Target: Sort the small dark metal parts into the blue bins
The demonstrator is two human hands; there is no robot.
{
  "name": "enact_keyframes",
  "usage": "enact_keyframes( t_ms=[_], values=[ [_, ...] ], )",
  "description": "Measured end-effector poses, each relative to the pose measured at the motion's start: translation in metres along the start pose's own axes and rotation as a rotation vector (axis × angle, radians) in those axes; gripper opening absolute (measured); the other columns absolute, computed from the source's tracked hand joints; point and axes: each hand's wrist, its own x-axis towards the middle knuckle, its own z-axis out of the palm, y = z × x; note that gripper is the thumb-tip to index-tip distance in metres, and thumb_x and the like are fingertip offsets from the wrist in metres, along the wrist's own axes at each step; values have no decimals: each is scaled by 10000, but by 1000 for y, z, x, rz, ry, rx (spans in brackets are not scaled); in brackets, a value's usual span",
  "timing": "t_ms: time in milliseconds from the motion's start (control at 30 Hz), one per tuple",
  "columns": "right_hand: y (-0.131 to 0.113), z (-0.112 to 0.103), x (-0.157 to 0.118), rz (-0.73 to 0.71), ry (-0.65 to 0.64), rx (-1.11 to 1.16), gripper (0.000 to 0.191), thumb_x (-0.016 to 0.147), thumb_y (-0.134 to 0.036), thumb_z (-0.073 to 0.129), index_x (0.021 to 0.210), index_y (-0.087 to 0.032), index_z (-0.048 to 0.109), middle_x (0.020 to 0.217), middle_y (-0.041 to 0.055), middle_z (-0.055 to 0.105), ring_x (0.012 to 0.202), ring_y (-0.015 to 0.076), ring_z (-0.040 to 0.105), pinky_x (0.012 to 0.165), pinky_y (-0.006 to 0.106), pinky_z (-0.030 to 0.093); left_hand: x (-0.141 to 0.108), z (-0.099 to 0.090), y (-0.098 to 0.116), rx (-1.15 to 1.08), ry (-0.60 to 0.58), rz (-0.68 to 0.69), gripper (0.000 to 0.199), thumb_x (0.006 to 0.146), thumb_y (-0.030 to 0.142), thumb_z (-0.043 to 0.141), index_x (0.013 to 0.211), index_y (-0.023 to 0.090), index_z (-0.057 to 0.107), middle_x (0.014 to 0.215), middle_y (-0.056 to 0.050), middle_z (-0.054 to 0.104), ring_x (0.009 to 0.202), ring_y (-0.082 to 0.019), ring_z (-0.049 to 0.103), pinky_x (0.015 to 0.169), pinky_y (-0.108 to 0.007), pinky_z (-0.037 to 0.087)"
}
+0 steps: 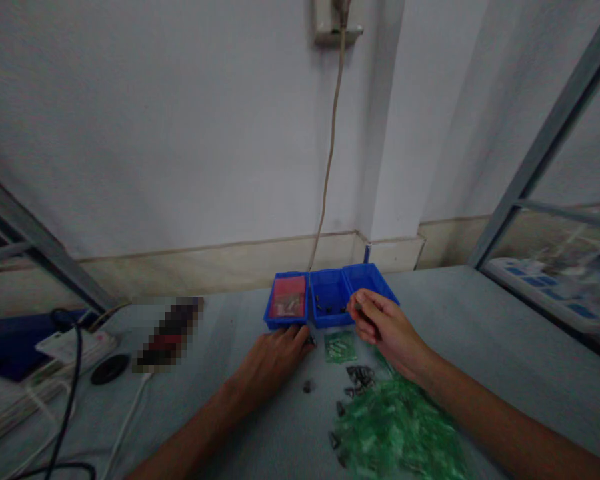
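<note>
My left hand point(279, 352) rests on the table just in front of the left blue bin point(267, 313), fingers curled down and closed. A small dark part point(311, 341) shows at its fingertips. My right hand point(384, 328) is raised in front of the right blue bin point(387, 290), thumb and fingers pinched; what they hold, if anything, is too small to make out. Between the hands lies a small clear green bag point(340, 347) with light pieces inside. Below it is a cluster of dark small parts point(361, 377), and one loose dark part point(307, 386) sits nearer me.
A heap of green plastic bags point(405, 430) covers the near right. The middle blue bin point(330, 283) holds a few dark parts; a pink packet point(288, 288) lies in the left one. A blurred-out object point(170, 337), black ring point(110, 369) and cables point(125, 427) are left.
</note>
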Motion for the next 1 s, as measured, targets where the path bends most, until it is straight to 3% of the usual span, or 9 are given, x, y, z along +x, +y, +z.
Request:
enact_keyframes(
  t_ms=[533,1000],
  values=[
    [-2,-2,2,90,11,185,484,942,-519,599,620,-197,435,545,-78,284,469,83,146,404,217,180,1,-10,3,10,-50,-9,216,1046,329,419,1172,209,547,1061,-74,677,901,-232,687,669,-300,553],
    [-3,-1,2,75,50,103,485,909,-475,658,594,-207,405,525,-85,281,463,81,143,405,234,164,0,-3,1,3,-21,-3,206,1046,339,418,1163,221,540,1064,-66,678,906,-235,682,668,-309,548]
  ],
)
